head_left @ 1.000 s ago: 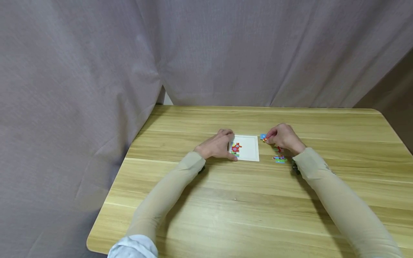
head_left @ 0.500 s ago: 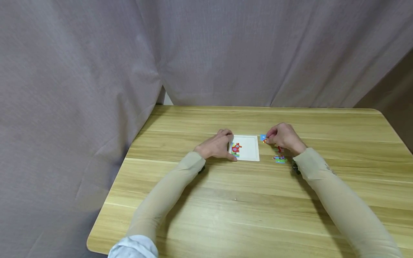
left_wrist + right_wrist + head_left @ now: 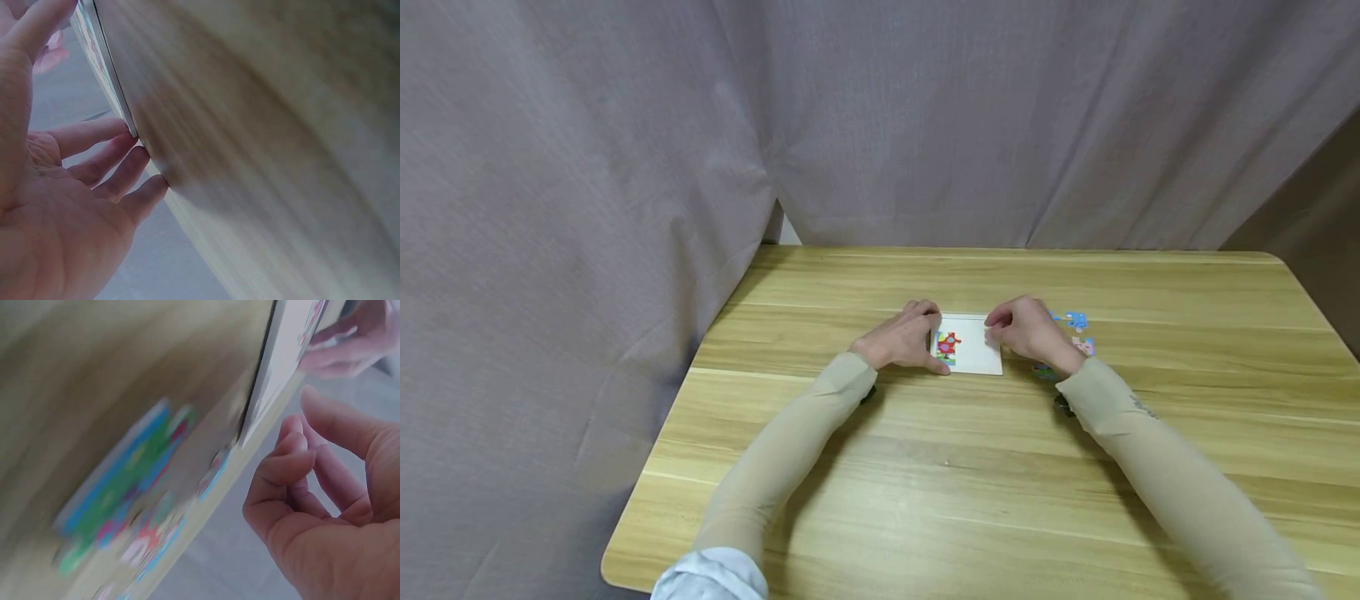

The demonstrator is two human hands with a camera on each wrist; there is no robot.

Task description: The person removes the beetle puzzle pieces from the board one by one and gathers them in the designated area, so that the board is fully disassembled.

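A square white puzzle tray [image 3: 977, 360] lies on the wooden table, with joined red, yellow and green puzzle pieces [image 3: 948, 343] along its left side. My left hand [image 3: 904, 337] spans the tray's left edge. In the left wrist view its fingertips [image 3: 140, 150] rest right at the tray's edge [image 3: 112, 62]. Above the tray's right part is my right hand [image 3: 1026, 332], with thumb and fingers bent toward each other. The right wrist view shows this right hand [image 3: 312, 481] beside the tray [image 3: 275, 369]; I cannot tell whether a piece is between its fingertips.
Loose puzzle pieces lie right of the tray: a blue one [image 3: 1077, 319], a pinkish one [image 3: 1084, 343] and a green one [image 3: 1043, 372] partly behind the right hand. Several blurred pieces [image 3: 125, 487] show in the right wrist view. A grey curtain [image 3: 910, 125] hangs behind the table.
My right hand has moved left from the loose pieces to over the tray's right side, uncovering blue and pinkish pieces. The left hand has stayed at the tray's left edge.
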